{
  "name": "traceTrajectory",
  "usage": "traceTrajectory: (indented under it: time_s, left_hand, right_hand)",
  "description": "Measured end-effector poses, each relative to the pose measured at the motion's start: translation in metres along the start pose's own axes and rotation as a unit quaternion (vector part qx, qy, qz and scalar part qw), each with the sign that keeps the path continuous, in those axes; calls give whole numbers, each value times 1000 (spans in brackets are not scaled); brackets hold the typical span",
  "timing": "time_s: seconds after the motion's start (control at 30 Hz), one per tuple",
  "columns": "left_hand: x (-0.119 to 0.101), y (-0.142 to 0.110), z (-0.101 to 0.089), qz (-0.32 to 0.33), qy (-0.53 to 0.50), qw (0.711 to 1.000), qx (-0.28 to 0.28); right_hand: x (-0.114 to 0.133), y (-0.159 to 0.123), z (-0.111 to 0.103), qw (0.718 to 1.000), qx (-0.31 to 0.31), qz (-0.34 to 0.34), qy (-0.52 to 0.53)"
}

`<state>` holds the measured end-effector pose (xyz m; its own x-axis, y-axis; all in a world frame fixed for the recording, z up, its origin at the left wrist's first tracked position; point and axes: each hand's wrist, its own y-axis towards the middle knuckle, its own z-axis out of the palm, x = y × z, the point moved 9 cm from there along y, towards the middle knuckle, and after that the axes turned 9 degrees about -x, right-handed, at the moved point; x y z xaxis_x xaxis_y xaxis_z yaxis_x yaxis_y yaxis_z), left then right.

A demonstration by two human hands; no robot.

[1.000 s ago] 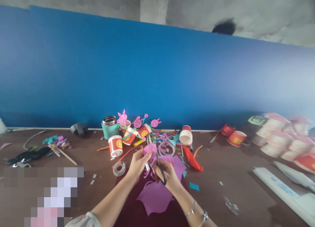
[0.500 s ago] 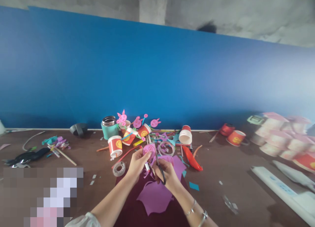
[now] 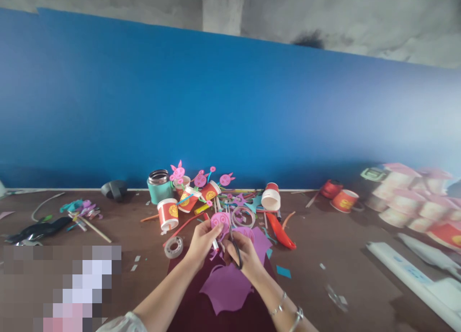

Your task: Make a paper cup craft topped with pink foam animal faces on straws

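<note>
Between the fingers and thumb of my left hand (image 3: 200, 242) is a pink paper face (image 3: 219, 220) with drawn eyes. My right hand (image 3: 244, 251) grips a pair of scissors (image 3: 236, 251) by black handles, its blades pointing up at the right edge of the face. Purple paper (image 3: 227, 289) with a jagged, cut outline lies below both hands on a dark red sheet (image 3: 187, 298). A white marker with a red end (image 3: 215, 244) shows just behind my left hand. More purple paper is partly hidden behind my right hand.
Red paper cups (image 3: 168, 214), some bearing pink paper animal faces, stand beyond my hands with a teal flask (image 3: 158, 190). A tape roll (image 3: 174, 247) lies left, a red balloon (image 3: 281, 232) right. Stacked cups (image 3: 406, 202) and a white power strip (image 3: 406, 279) are far right.
The paper face has turned slightly in my left hand, so its drawn eyes show more fully. The scissors have shifted a little, staying beside the paper's right edge.
</note>
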<state>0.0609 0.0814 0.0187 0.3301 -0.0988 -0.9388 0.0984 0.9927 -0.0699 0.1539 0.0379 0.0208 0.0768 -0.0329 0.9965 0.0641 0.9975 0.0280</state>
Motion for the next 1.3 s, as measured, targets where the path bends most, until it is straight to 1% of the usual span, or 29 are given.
traceTrajectory:
  time_s: [0.2,0.47,0.67,0.77,0.93,1.1,1.3]
  left_hand:
    - [-1,-1,0,-5,3,1000,4]
    - [-7,0,-1,2,-4,1000,-1]
    - [-9,-2,-4,10,4,1000,-21]
    - [-10,-3,-3,11,-3,1000,-16]
    - [-4,-5,2,-23,-1,1000,0]
    - [-1,-6,3,-37,6,999,5]
    - [-12,-5,2,-4,11,1000,1]
  right_hand:
    - [-3,2,-3,1000,-2,-19,-9]
    - [-6,3,-4,999,-11,-7,-41]
    - [-7,4,-5,999,-15,-3,-42]
    - [-6,3,-4,999,-12,4,-35]
    - [-2,1,-3,1000,-14,12,-10]
    - [-2,1,-3,1000,-15,-5,-7]
    - [-4,3,-5,999,-20,-10,-27]
